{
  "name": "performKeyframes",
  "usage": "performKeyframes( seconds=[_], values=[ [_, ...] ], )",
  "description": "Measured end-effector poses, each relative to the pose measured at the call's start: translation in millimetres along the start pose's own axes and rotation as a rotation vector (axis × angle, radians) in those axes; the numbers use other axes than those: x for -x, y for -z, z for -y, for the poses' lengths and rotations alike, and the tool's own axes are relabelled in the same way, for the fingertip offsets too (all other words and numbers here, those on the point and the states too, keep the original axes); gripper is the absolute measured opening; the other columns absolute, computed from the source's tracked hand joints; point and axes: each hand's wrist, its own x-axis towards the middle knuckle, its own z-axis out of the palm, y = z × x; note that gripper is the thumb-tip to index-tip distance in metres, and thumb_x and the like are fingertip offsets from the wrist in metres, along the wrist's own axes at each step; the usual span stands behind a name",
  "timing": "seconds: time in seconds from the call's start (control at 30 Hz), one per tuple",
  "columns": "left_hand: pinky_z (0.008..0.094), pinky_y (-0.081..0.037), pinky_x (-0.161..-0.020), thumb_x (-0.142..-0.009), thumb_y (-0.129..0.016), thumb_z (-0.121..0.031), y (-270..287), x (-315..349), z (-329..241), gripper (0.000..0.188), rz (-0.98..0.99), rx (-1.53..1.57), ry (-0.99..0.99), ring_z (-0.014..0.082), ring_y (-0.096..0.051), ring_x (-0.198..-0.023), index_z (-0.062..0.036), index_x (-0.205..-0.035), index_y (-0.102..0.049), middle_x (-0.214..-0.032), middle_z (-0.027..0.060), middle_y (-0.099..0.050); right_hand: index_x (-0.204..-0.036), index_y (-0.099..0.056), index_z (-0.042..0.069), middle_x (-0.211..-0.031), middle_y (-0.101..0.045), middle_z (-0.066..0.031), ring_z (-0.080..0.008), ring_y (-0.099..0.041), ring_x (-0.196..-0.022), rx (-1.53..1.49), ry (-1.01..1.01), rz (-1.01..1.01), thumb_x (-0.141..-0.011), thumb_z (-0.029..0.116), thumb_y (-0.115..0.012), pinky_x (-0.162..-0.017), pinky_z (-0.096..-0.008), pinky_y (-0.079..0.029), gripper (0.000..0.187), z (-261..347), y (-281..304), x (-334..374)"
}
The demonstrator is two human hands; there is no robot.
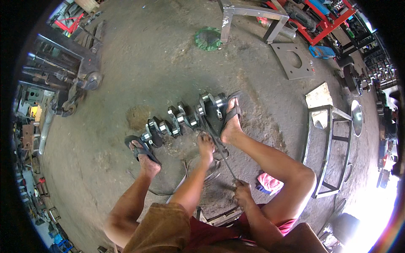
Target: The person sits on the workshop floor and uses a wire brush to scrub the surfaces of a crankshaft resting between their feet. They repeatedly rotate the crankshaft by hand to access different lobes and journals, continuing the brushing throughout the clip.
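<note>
A shiny metal crankshaft point(181, 118) lies on the floor, running aslant between my two sandalled feet. My right hand point(242, 193) is closed around the near end of a long, thin dark strip point(223, 157). The strip stretches straight up to the crankshaft, right of its middle; whether it wraps around a journal is unclear. Close against the crankshaft's near side is my left hand point(206, 145), with its fingers curled in. What they hold cannot be made out. Loose dark loops of a band point(184, 170) lie on the floor below the left hand.
A pink cloth point(270, 182) lies beside my right knee. To the right stands a metal frame point(326, 147); a steel plate with a round hole point(294, 61) lies farther off. A grey metal stand point(253, 12) and green round object point(208, 39) are ahead. Machinery point(67, 71) lines the left.
</note>
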Motion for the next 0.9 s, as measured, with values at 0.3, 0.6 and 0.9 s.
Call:
performKeyframes(
  seconds=[0.3,0.6,0.9],
  values=[
    [0.0242,-0.029,-0.045,-0.094,-0.050,-0.019,-65.0,239.0,-160.5,0.017,0.326,0.275,-0.116,0.0071,-0.032,-0.048,-0.0120,-0.079,-0.043,-0.056,-0.0036,-0.034,-0.085,-0.060,0.008,-0.057,-0.047,-0.0001,-0.0160,-0.045,-0.045,-0.169,0.154,0.233,-0.090,0.026,-0.057,-0.039,-0.0350,-0.033,0.019,51.1,-129.9,-141.4],
    [0.0238,-0.027,-0.041,-0.096,-0.044,-0.020,8.5,206.3,9.1,0.012,-0.078,-0.133,0.029,0.0098,-0.035,-0.045,-0.0101,-0.090,-0.049,-0.059,-0.0007,-0.039,-0.097,-0.064,-0.001,-0.079,-0.063,-0.0232,-0.0314,-0.061,-0.070,0.501,0.646,-0.039,-0.092,0.019,-0.051,-0.066,-0.0386,-0.046,0.025,106.9,-115.7,-82.5],
    [0.0263,-0.029,-0.039,-0.092,-0.045,-0.022,37.1,67.5,62.2,0.018,-0.065,-0.380,-0.191,0.0107,-0.036,-0.042,-0.0113,-0.077,-0.048,-0.058,-0.0010,-0.039,-0.107,-0.066,0.005,-0.077,-0.064,-0.0171,-0.0213,-0.059,-0.068,0.300,0.339,-0.041,-0.092,0.017,-0.054,-0.066,-0.0339,-0.048,0.022,49.1,-57.7,-46.0]
  ],
)
